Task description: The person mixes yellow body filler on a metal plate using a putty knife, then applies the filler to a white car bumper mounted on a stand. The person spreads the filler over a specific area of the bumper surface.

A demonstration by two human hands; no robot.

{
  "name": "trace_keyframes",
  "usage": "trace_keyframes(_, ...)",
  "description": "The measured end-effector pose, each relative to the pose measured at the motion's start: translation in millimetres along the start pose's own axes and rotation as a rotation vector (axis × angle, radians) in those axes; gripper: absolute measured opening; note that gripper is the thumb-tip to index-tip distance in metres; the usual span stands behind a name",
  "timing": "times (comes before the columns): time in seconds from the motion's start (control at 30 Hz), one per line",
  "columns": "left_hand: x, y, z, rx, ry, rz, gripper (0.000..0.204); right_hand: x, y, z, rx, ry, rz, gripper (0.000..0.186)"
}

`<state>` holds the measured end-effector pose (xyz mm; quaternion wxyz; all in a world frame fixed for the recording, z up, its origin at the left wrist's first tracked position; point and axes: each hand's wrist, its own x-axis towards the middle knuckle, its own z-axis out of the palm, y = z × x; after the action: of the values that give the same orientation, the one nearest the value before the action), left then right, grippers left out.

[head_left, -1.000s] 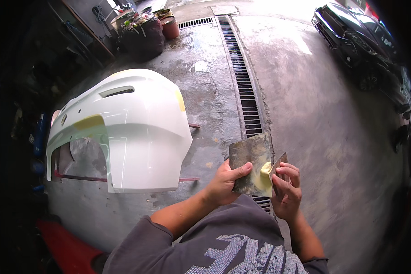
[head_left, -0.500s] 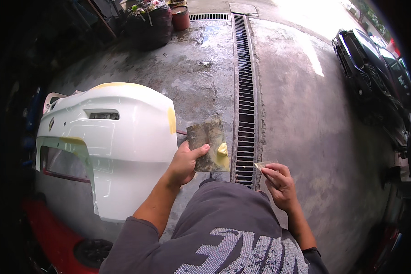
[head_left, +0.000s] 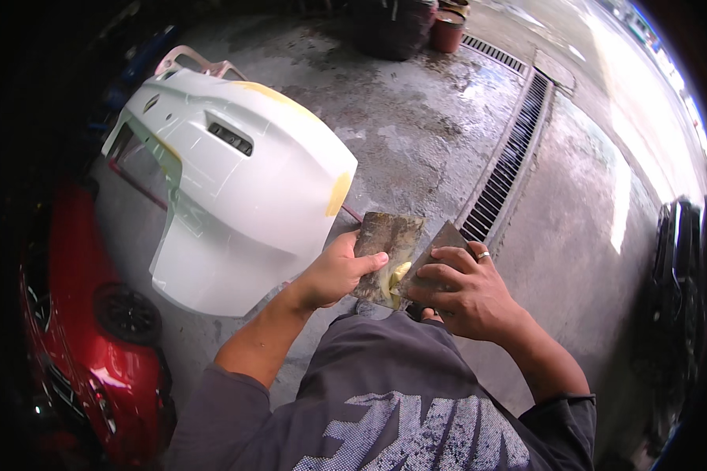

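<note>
My left hand (head_left: 330,271) grips a flat, stained rectangular mixing board (head_left: 385,235), thumb on top and fingers beneath. A lump of pale yellow putty (head_left: 401,272) sits near the board's right edge. My right hand (head_left: 475,294), with a ring on one finger, is closed on a thin, flat putty spreader (head_left: 449,237). The spreader tilts, and its lower left edge meets the board beside the putty. To the left stands a large white car body panel (head_left: 267,188) with a slot and yellow patches (head_left: 338,194) along its edges, apart from both hands.
A red car (head_left: 110,377) stands at the lower left, a dark car (head_left: 672,275) at the far right. A grated floor drain (head_left: 511,157) runs across the concrete. Beyond are a black bag (head_left: 393,27) and a reddish bucket (head_left: 447,31). A pinkish frame (head_left: 188,59) stands behind the panel.
My right hand has come left with the spreader, from well apart to the board's edge. The view has turned left, so the panel and red car show more fully. My left hand keeps its hold.
</note>
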<state>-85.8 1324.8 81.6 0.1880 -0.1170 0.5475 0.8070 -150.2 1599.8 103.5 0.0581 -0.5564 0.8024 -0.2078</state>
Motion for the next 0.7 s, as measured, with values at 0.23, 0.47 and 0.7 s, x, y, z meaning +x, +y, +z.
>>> trace_keyframes(0.23, -45, -57, 20, -0.386, 0.428, 0.119, 0.033, -56, 155, 33, 0.885, -0.205, 0.145, 0.036)
trace_keyframes(0.47, -48, -186, 16, -0.692, 0.647, 0.115, 0.036, -87, 204, 135, 2.447, 0.097, 0.816, 0.061)
trace_keyframes(0.7, -40, -233, 4, -0.613, 0.850, 0.069, 0.053, -20, 238, 215, 2.502, -0.100, 0.812, 0.053)
